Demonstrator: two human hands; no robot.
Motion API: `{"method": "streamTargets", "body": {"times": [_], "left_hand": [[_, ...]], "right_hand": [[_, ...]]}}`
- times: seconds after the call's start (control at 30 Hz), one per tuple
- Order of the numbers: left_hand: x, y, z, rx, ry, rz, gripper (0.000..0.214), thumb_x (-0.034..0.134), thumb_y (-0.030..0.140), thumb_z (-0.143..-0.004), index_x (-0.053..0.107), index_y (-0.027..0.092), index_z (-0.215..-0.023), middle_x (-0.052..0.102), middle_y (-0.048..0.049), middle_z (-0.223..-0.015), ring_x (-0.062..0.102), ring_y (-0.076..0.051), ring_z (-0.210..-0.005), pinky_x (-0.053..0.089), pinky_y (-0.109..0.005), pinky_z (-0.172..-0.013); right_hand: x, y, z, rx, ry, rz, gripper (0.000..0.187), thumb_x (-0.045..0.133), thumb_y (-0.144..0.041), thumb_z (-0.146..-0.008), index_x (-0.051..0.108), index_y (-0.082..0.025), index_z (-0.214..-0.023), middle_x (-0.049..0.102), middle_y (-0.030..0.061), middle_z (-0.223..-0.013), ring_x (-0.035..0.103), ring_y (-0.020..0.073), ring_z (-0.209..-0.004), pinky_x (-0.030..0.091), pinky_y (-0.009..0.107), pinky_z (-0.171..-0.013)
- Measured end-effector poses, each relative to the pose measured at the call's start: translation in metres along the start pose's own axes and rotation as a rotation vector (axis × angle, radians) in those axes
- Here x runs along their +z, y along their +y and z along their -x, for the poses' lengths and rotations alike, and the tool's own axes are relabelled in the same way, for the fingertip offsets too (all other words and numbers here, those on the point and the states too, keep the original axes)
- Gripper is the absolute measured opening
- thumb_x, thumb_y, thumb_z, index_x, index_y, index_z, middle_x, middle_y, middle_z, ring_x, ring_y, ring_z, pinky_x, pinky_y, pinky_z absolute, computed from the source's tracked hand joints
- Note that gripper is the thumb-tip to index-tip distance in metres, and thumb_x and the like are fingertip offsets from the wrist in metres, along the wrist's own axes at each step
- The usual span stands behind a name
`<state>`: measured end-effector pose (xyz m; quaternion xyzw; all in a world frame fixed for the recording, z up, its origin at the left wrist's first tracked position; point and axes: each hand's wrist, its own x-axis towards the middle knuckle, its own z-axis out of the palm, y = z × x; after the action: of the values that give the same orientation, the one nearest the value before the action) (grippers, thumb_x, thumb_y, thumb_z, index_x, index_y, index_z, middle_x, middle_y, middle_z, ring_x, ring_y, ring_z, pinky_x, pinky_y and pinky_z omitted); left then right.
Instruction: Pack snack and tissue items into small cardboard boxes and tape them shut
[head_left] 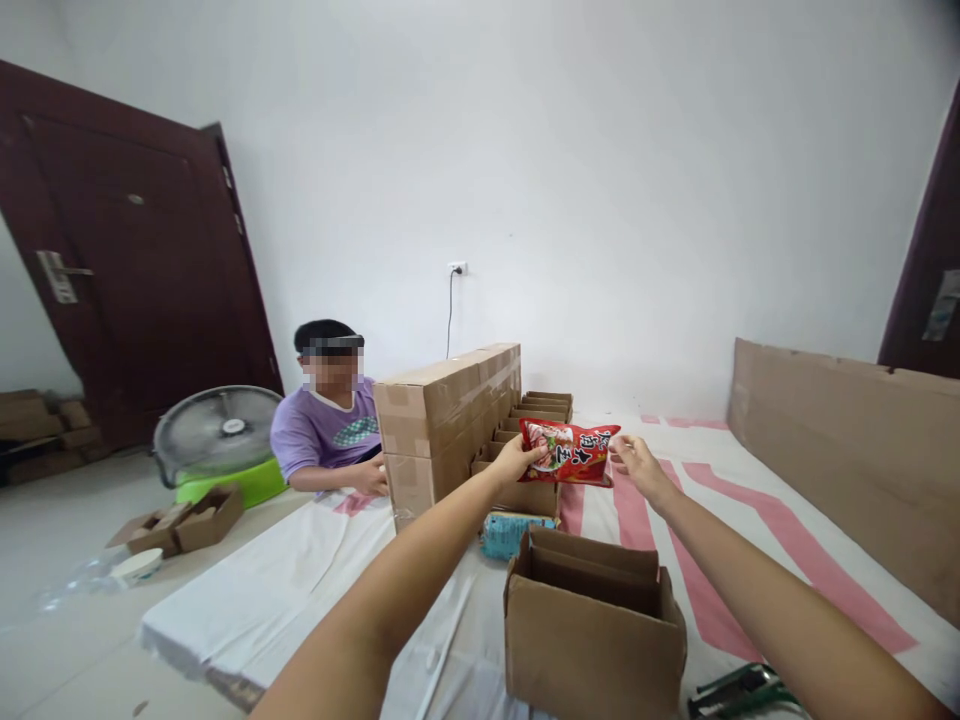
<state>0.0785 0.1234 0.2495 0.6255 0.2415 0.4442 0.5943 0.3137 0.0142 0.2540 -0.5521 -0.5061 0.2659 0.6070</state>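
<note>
A red food packet (574, 455), printed with large dark characters and a picture of food, is held up above the row of cardboard boxes. My left hand (519, 462) grips its left end, with the thumb across the front. At the opposite end, my right hand (636, 466) has its fingertips closed on the packet's edge. Nearer to me stands an open cardboard box (592, 640) with its flaps up; its inside bottom is hidden. A blue packet (514, 536) lies behind that box, below my left hand.
Stacked taped cartons (450, 410) form a wall left of the open boxes (544, 405). A person (326, 430) sits behind it, one hand at the cartons. A dark green tool (739, 692) lies at front right. A fan (225, 430) and small boxes (191, 520) stand on the floor.
</note>
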Motion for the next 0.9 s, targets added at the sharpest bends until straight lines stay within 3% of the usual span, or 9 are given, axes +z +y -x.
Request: {"method": "streamTargets", "body": {"times": [0.13, 0.27, 0.5, 0.7, 0.8, 0.9], "left_hand": [[-0.004, -0.016, -0.014, 0.003, 0.053, 0.009, 0.026, 0.063, 0.031, -0.093, 0.062, 0.015, -0.113, 0.067, -0.0059, -0.110, 0.067, -0.018, -0.092, 0.059, -0.038, -0.080], [-0.006, -0.023, -0.012, -0.002, 0.058, 0.016, 0.027, 0.063, 0.031, -0.093, 0.062, 0.015, -0.115, 0.067, -0.0062, -0.111, 0.067, -0.018, -0.092, 0.059, -0.038, -0.080], [-0.004, -0.020, 0.002, 0.000, 0.037, 0.046, 0.023, 0.064, 0.027, -0.092, 0.062, 0.015, -0.112, 0.068, -0.0052, -0.108, 0.067, -0.017, -0.090, 0.059, -0.037, -0.079], [0.007, -0.015, 0.015, -0.006, -0.002, 0.078, 0.019, 0.066, 0.026, -0.091, 0.064, 0.014, -0.106, 0.071, -0.0031, -0.098, 0.069, -0.016, -0.083, 0.059, -0.036, -0.078], [0.013, -0.010, 0.022, 0.008, -0.005, 0.089, 0.028, 0.078, 0.029, -0.080, 0.066, 0.013, -0.099, 0.073, -0.0032, -0.092, 0.069, -0.016, -0.080, 0.058, -0.037, -0.080], [0.017, -0.004, 0.030, 0.024, -0.003, 0.096, 0.052, 0.092, 0.037, -0.058, 0.067, 0.013, -0.096, 0.074, -0.0057, -0.090, 0.070, -0.020, -0.080, 0.056, -0.038, -0.083]], "right_hand": [[0.010, 0.013, -0.004, 0.008, -0.072, 0.008, 0.060, 0.077, -0.059, -0.070, 0.056, -0.020, -0.111, 0.062, 0.0175, -0.131, 0.057, 0.0326, -0.126, 0.049, 0.049, -0.104], [0.022, 0.021, -0.006, -0.016, -0.142, -0.034, 0.065, 0.087, -0.050, -0.061, 0.058, -0.018, -0.110, 0.065, 0.0165, -0.128, 0.062, 0.0322, -0.120, 0.053, 0.048, -0.100], [0.031, 0.028, -0.003, -0.011, -0.168, -0.098, 0.070, 0.091, -0.041, -0.057, 0.055, -0.017, -0.113, 0.071, 0.0153, -0.119, 0.069, 0.0312, -0.107, 0.058, 0.048, -0.093], [0.030, 0.019, 0.007, -0.006, -0.180, -0.112, 0.061, 0.090, -0.039, -0.058, 0.061, -0.018, -0.108, 0.077, 0.0108, -0.108, 0.072, 0.0307, -0.101, 0.056, 0.049, -0.096], [0.028, 0.014, 0.014, -0.005, -0.185, -0.119, 0.057, 0.090, -0.041, -0.056, 0.066, -0.018, -0.103, 0.078, 0.0100, -0.104, 0.073, 0.0319, -0.099, 0.056, 0.051, -0.095], [0.024, 0.007, 0.023, -0.008, -0.179, -0.153, 0.058, 0.091, -0.042, -0.053, 0.068, -0.019, -0.101, 0.079, 0.0093, -0.102, 0.073, 0.0328, -0.097, 0.056, 0.052, -0.095]]}}
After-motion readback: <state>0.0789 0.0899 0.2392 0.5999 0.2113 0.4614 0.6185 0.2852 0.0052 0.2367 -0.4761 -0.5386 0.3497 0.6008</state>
